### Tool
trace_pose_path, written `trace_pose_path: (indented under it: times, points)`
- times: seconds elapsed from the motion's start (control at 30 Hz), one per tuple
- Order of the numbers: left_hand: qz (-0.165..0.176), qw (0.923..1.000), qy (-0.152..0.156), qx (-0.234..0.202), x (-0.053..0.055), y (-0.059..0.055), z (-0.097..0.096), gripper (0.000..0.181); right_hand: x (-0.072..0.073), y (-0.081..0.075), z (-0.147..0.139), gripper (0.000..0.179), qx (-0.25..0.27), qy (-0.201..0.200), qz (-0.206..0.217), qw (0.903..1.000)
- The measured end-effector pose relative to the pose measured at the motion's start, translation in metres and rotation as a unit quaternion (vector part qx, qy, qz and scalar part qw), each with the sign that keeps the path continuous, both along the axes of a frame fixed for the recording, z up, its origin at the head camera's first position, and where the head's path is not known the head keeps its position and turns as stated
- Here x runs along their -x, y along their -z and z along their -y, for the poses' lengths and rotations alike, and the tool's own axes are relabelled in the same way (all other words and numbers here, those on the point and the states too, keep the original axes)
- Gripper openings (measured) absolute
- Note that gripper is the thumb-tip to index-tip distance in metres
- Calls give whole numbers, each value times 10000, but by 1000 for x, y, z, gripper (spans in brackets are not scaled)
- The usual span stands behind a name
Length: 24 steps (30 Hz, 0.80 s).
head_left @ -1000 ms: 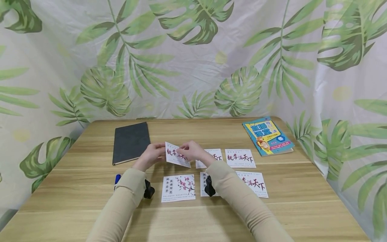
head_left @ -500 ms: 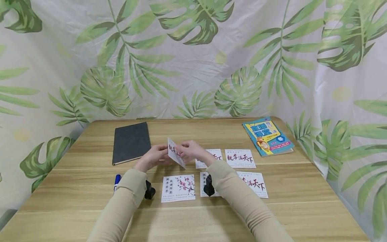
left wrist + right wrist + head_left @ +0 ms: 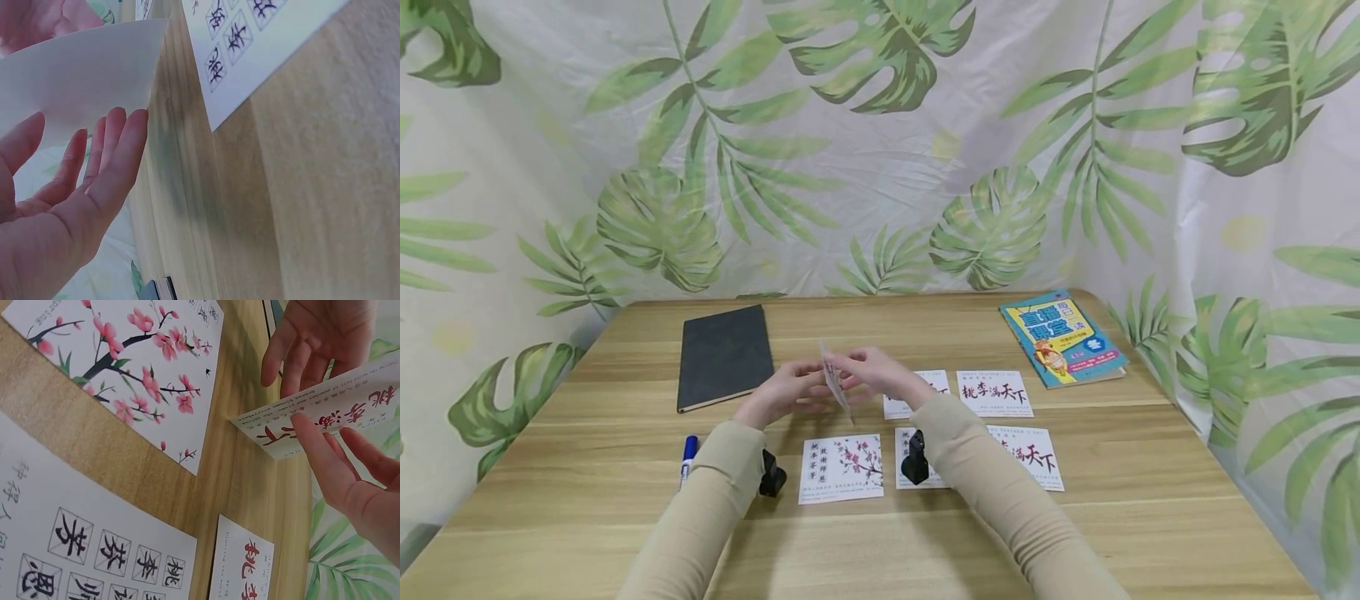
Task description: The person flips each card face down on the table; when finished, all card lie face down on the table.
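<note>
A white printed card stands nearly edge-on between my two hands above the table. My left hand is on its left; in the left wrist view, my fairly straight fingers touch the blank back. On the other side is my right hand, its extended fingers against the face with red characters. Below the hands lies a card with pink blossoms. More cards lie flat: one with red characters, another partly under my right forearm.
A black notebook lies at the back left, and a blue-and-yellow book at the back right. Beside my left sleeve is a blue marker. A leaf-patterned curtain hangs behind the wooden table.
The held card has turned from showing its printed face to standing almost edge-on to the head view. Both hands stay around it, the left shifting slightly right. The flat cards stay put.
</note>
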<state>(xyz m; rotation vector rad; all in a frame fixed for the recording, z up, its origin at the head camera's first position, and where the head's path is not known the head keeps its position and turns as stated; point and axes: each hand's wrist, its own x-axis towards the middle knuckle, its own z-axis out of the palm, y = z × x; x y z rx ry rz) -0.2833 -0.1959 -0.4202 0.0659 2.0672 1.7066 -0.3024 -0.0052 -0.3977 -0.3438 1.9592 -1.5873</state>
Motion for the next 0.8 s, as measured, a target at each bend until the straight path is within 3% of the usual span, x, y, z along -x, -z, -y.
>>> trace_pose_path:
  times: [0.23, 0.8]
  points:
    - [147, 9999, 9, -4, 0, -1, -2, 55, 2, -1, 0, 65, 76, 72, -11, 9999]
    - [435, 9984, -113, 336, -4, -4, -7, 66, 5, -7, -3, 48, 115, 168, -32, 9998]
